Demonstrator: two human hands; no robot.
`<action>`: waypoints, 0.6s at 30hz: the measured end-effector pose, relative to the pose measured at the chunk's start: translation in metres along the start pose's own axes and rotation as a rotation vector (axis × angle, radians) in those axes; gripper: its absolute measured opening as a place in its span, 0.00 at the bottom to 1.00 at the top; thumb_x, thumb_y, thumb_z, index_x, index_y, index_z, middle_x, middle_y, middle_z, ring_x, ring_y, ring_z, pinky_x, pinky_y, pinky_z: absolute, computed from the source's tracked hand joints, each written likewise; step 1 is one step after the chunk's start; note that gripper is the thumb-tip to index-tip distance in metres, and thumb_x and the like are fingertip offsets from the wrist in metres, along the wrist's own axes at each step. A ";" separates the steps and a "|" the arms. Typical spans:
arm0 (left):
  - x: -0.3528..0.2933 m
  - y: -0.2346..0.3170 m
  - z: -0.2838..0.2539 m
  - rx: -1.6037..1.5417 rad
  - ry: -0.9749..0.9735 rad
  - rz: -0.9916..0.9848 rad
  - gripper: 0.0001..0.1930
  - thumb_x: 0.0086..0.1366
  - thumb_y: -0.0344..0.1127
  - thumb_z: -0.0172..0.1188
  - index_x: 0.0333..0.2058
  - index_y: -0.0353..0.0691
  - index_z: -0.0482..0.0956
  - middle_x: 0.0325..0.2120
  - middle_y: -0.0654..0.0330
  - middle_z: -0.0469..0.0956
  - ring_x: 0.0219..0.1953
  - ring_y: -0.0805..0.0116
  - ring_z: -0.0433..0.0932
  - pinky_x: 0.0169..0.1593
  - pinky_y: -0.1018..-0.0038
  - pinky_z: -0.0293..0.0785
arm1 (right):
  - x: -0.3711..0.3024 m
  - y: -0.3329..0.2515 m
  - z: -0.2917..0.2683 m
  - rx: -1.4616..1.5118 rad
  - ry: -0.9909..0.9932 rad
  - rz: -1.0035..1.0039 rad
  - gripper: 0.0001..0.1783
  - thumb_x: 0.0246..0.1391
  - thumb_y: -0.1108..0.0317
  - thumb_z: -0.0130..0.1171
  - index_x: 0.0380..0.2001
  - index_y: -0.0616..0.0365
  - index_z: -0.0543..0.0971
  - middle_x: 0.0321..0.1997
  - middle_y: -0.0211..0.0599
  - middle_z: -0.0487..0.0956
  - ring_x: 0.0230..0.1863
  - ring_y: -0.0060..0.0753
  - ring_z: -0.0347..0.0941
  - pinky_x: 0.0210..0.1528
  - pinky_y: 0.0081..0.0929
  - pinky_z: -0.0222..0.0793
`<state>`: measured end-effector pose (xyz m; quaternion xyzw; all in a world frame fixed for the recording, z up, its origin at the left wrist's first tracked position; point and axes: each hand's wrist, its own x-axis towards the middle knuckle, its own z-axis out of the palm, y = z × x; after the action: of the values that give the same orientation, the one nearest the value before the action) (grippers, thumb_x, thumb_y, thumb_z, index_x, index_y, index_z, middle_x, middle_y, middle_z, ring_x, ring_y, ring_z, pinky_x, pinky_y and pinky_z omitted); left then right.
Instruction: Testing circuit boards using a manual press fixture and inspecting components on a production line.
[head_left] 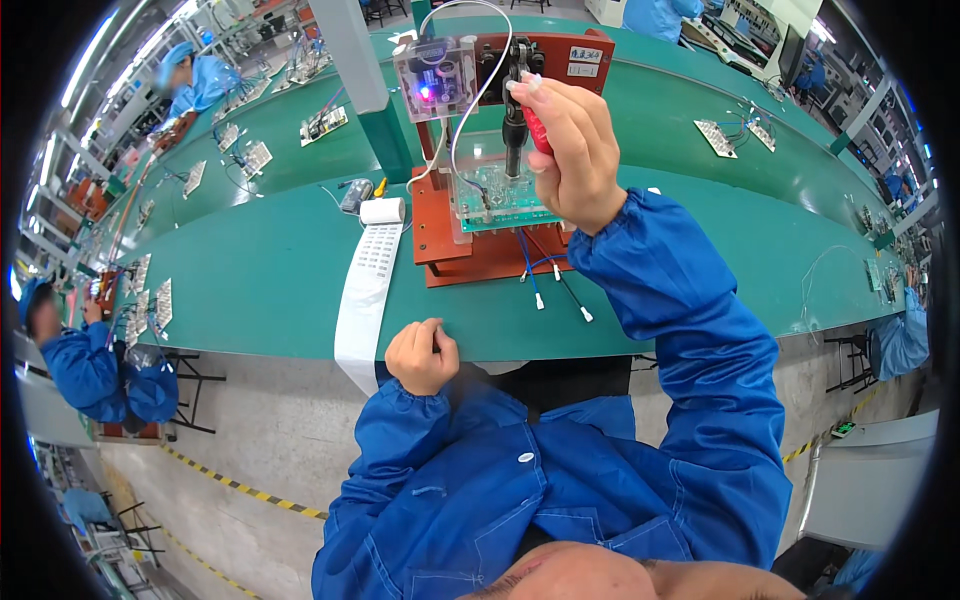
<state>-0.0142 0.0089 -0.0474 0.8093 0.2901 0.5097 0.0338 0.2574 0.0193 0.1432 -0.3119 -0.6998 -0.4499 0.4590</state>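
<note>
My right hand (pixel 575 150) is closed round the red lever handle (pixel 535 130) of a toggle clamp on a red-brown test fixture (pixel 440 240). Below the clamp's black plunger (pixel 514 150), a circuit board (pixel 500 208) lies under a clear plate in the fixture. Blue, red and black wires (pixel 540 270) with white connectors hang from its front onto the table. A clear box (pixel 436 80) with a glowing light stands at the fixture's upper left. My left hand (pixel 422 357) rests curled at the table's front edge, beside a strip of white labels (pixel 368 290); whatever its fingers may hold is hidden.
The label strip runs from a roll over the green table's (pixel 270 270) front edge. Behind the roll lie a small grey device (pixel 355 195) and a yellow-tipped item. A grey post (pixel 355 60) rises left of the fixture. Co-workers sit at left, with circuit boards (pixel 325 123) along the line.
</note>
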 end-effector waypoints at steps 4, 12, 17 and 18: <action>-0.002 0.000 -0.001 0.009 -0.008 -0.002 0.06 0.51 0.21 0.58 0.29 0.33 0.81 0.17 0.55 0.73 0.17 0.57 0.73 0.23 0.67 0.69 | 0.025 0.005 -0.001 0.217 0.076 0.250 0.12 0.65 0.69 0.56 0.48 0.64 0.77 0.45 0.48 0.83 0.42 0.43 0.80 0.43 0.33 0.76; 0.001 -0.003 0.005 0.003 0.051 0.022 0.06 0.52 0.22 0.58 0.29 0.35 0.81 0.17 0.55 0.74 0.18 0.57 0.74 0.24 0.66 0.69 | 0.084 0.079 0.022 -0.329 0.236 0.361 0.32 0.51 0.61 0.70 0.56 0.66 0.74 0.36 0.52 0.82 0.37 0.55 0.80 0.45 0.40 0.76; -0.001 -0.002 0.004 0.027 0.054 -0.016 0.06 0.51 0.23 0.59 0.29 0.36 0.81 0.19 0.56 0.75 0.20 0.56 0.75 0.25 0.66 0.71 | -0.057 -0.034 -0.033 -0.037 -0.154 -0.057 0.24 0.41 0.82 0.66 0.45 0.58 0.79 0.33 0.36 0.80 0.31 0.40 0.77 0.34 0.38 0.71; -0.001 0.000 0.002 0.020 0.015 0.006 0.06 0.51 0.24 0.59 0.29 0.36 0.81 0.19 0.56 0.75 0.20 0.56 0.75 0.25 0.66 0.71 | -0.069 -0.047 -0.038 -0.039 -0.307 -0.005 0.24 0.42 0.81 0.67 0.46 0.58 0.80 0.36 0.36 0.81 0.35 0.41 0.79 0.40 0.39 0.73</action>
<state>-0.0131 0.0084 -0.0492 0.8064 0.2931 0.5131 0.0221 0.2576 -0.0364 0.0695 -0.3842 -0.7537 -0.4115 0.3391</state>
